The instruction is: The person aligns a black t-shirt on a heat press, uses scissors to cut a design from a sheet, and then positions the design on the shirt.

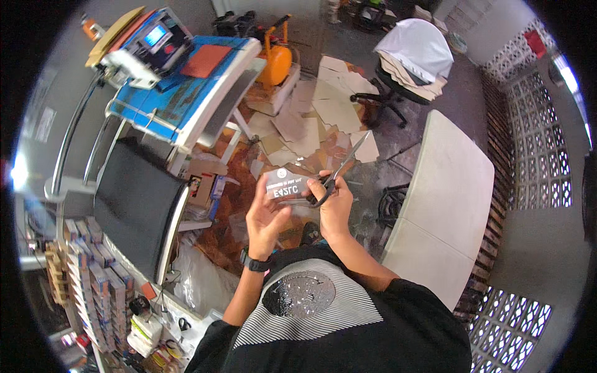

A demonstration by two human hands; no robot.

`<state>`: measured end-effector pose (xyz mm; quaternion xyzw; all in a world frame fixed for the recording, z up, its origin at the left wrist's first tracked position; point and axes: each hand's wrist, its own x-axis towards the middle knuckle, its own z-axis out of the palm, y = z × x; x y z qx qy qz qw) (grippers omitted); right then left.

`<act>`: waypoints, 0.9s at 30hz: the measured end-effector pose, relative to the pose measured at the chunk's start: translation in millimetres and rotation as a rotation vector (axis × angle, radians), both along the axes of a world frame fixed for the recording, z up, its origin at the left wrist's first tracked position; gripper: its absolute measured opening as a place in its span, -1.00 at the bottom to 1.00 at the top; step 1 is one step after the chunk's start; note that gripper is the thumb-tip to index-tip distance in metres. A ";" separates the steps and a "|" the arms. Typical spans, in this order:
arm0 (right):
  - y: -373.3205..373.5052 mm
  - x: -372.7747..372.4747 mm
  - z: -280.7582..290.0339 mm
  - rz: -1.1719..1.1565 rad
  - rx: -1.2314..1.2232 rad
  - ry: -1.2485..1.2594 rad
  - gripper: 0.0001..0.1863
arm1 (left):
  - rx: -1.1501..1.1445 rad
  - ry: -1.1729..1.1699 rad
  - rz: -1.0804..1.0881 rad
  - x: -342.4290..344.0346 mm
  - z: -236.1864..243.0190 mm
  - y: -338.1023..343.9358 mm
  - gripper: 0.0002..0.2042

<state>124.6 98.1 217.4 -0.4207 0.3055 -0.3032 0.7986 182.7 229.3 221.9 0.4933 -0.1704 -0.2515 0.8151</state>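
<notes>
Past both grips, flat cardboard pieces [336, 93] litter the floor; a blue-topped worktop [146, 112] stands beyond, leftward, near a rounded orange tank [280, 65]. A smooth white folding worktop [444, 205] flanks the right grip [334, 208], which is curled around black-handled, metal-bladed scissors [355, 154]. The left grip [266, 222], loosely curled, holds a glossy, clear, white-printed sheet [287, 181] between the grips, its right end partly covered by the right-hand fingers.
</notes>
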 end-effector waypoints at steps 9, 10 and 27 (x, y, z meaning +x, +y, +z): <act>-119.0 -38.2 -4.3 0.096 -0.336 0.110 -0.57 | 0.345 -0.385 0.123 56.8 14.7 -170.3 -0.77; -130.1 -44.6 -10.8 0.148 -0.394 0.127 -0.53 | 0.320 -0.441 0.098 66.2 19.5 -190.4 -0.73; -344.1 112.5 11.2 0.143 -0.490 0.396 -0.70 | 0.176 -0.230 -0.242 213.8 28.4 -456.2 -0.61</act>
